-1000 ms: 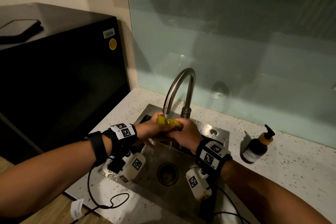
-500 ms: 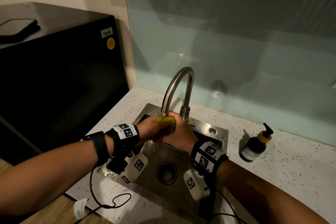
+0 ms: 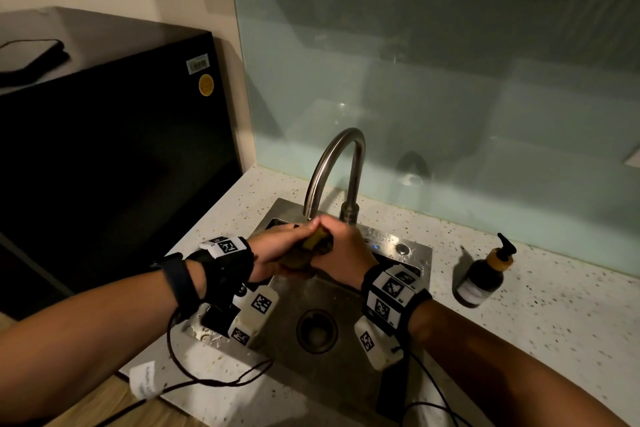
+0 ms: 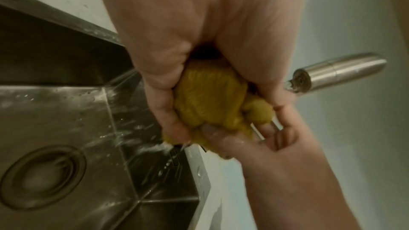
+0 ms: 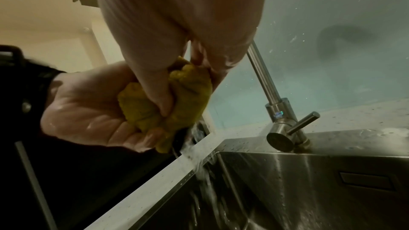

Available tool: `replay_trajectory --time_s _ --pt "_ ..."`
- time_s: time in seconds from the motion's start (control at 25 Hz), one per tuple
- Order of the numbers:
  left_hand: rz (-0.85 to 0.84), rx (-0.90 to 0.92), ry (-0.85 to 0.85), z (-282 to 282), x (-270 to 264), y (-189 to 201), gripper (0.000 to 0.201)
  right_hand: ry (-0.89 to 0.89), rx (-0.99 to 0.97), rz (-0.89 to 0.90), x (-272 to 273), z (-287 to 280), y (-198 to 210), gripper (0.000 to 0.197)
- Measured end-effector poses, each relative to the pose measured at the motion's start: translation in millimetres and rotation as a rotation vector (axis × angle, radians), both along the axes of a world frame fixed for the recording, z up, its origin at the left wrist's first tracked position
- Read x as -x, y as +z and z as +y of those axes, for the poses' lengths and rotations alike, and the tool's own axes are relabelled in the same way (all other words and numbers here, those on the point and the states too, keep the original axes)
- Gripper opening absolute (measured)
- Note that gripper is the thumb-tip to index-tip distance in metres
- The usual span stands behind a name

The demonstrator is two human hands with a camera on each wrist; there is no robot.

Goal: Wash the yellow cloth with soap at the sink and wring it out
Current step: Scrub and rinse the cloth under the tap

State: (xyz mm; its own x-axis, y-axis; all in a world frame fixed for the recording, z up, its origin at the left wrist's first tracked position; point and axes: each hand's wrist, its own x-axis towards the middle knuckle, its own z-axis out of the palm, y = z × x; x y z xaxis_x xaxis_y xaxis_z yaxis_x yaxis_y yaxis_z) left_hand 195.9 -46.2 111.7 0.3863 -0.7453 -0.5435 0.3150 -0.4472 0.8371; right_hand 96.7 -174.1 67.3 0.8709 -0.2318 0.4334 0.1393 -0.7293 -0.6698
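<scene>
The yellow cloth (image 3: 316, 241) is a wet, bunched wad squeezed between both hands over the steel sink (image 3: 412, 253), just under the tap spout (image 3: 334, 163). My left hand (image 3: 277, 250) grips it from the left, fingers curled round it. My right hand (image 3: 341, 246) grips it from the right. In the left wrist view the cloth (image 4: 212, 97) bulges between thumb and fingers, and water streams off it into the basin. In the right wrist view the cloth (image 5: 188, 97) is pinched by my right hand while the left hand (image 5: 88, 111) cups it.
A dark soap pump bottle (image 3: 483, 274) stands on the speckled counter right of the sink. The tap lever (image 5: 303, 121) sticks out at the tap's base. A black cabinet (image 3: 104, 149) with a phone (image 3: 31, 55) on top is at left. The drain (image 3: 317, 329) lies below the hands.
The hands have closed tighter on the cloth and drawn together under the spout. Less of the yellow cloth shows between them than a second ago.
</scene>
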Motion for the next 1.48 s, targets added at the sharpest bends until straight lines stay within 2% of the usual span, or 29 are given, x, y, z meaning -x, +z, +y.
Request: replay_trajectory --time_s 0.04,0.12,0.2,0.28,0.36,0.44,0.52,0.6,0.72,0.76,0.84,0.92,1.08,1.16,1.2,1.28,1.4,1.48 --pt "-0.006 -0.008 0.011 0 0 -2 0.060 -0.035 -0.023 -0.002 1 -2 2 0.044" --pt "-0.015 -0.027 0.036 -2 -3 -8 0.054 -0.115 -0.104 0.169 4 -2 8 0.064" --pt "-0.018 -0.031 0.120 -4 -1 -9 0.042 -0.073 -0.186 0.417 6 1 12 0.074" --pt "-0.039 -0.025 0.170 -8 0 -9 0.036 0.000 -0.258 0.483 8 5 11 0.078" --pt "-0.055 -0.028 0.147 -9 1 -7 0.033 -0.008 -0.239 0.412 8 10 9 0.075" --pt "-0.063 -0.065 0.089 -6 2 -1 0.032 -0.059 -0.168 0.333 7 10 7 0.062" --pt "-0.020 -0.070 0.019 -5 -1 0 0.037 -0.099 -0.057 0.217 6 6 4 0.035" --pt "0.018 -0.021 0.034 -2 -6 -1 0.049 -0.126 0.032 0.096 4 -1 0 0.013" --pt "-0.141 -0.034 -0.024 2 -11 -3 0.067 -0.165 -0.033 0.087 5 -6 3 0.012" --pt "-0.159 -0.040 -0.045 3 -9 -3 0.065 -0.158 -0.045 0.067 4 -6 3 0.013" --pt "-0.067 -0.016 -0.026 4 -4 -3 0.054 -0.098 0.003 0.013 1 -5 -2 0.016" --pt "0.027 0.022 0.026 1 0 -4 0.051 -0.077 -0.011 0.028 0 -1 -4 0.027" --pt "0.001 0.108 0.136 -5 4 -7 0.028 -0.081 -0.289 0.274 4 0 4 0.084" --pt "-0.006 0.127 0.197 -8 4 -8 0.023 -0.017 -0.364 0.395 3 2 2 0.101" --pt "-0.030 0.119 0.215 -8 3 -9 0.024 0.016 -0.347 0.394 2 3 0 0.099" --pt "-0.074 0.083 0.194 -8 3 -6 0.024 0.029 -0.268 0.330 1 5 -2 0.077" --pt "-0.033 0.036 0.098 -3 4 3 0.016 -0.020 -0.136 0.181 3 6 2 0.046" --pt "-0.041 0.028 0.034 1 2 6 0.039 -0.084 -0.041 0.120 4 4 4 0.025"
